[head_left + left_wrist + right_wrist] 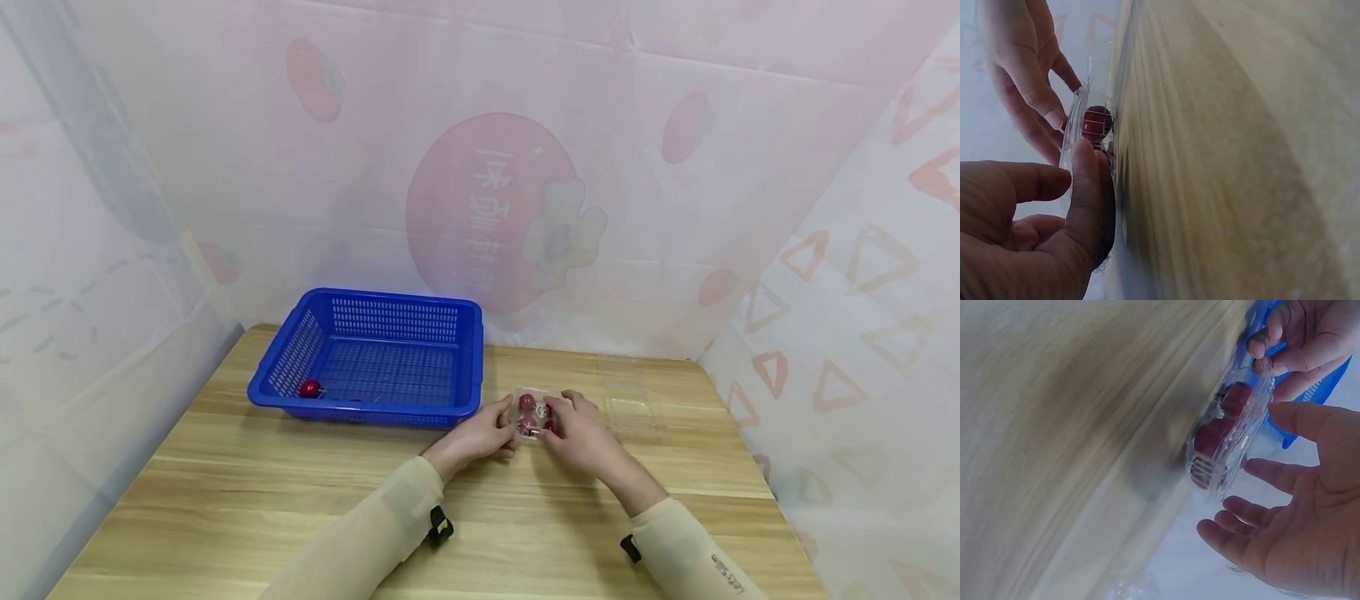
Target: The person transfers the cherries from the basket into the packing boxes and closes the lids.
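Note:
A small clear plastic box (534,412) lies on the table, with several red cherries (527,402) visible through its lid. My left hand (483,432) pinches the box's left edge between thumb and fingers. In the right wrist view, the left fingertips (1264,357) sit right at the box's corner. On the other side, my right hand (583,435) is over the right part, its extended fingers at the lid and covering some cherries. The right wrist view shows those fingers spread beside the lid. Dark stems show among the cherries (1213,436) there.
A blue slotted basket (480,358) stands on the table to the left. Inside it, a red cherry (310,389) lies near the front left corner. Clear plastic containers (632,412) lie right of the hands. A printed cloth (360,208) hangs behind the wooden table (300,508).

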